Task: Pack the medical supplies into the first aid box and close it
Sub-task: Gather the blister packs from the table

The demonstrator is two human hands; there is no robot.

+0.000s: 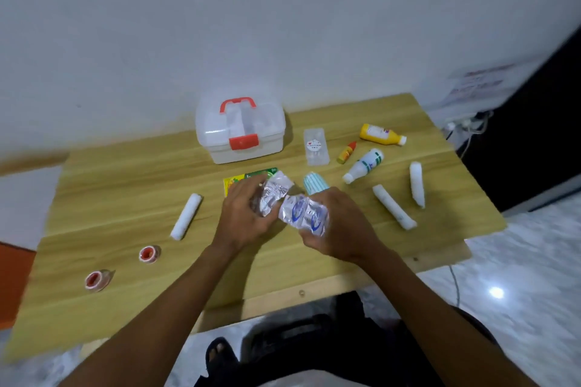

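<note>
A white first aid box (pixel 240 130) with a red handle and red latch stands shut at the back of the wooden table (pixel 125 192). My left hand (pixel 243 217) grips a silver foil packet (pixel 272 195) above the table's middle. My right hand (pixel 338 229) holds a second foil packet with blue print (pixel 306 214); the two packets touch. Spread around lie three white gauze rolls (pixel 187 217) (pixel 393 207) (pixel 417 184), two red tape rolls (pixel 150 254) (pixel 96 280), a yellow bottle (pixel 382 134), a white bottle (pixel 363 165), a small red-yellow tube (pixel 346 152), a clear case (pixel 316 146), and a striped packet (pixel 314 184).
A green and yellow box (pixel 248 176) lies partly hidden behind my left hand. The table stands against a white wall. A dark panel and cables (pixel 471 126) are at the right. My feet and a dark object are on the tiled floor below the table's near edge.
</note>
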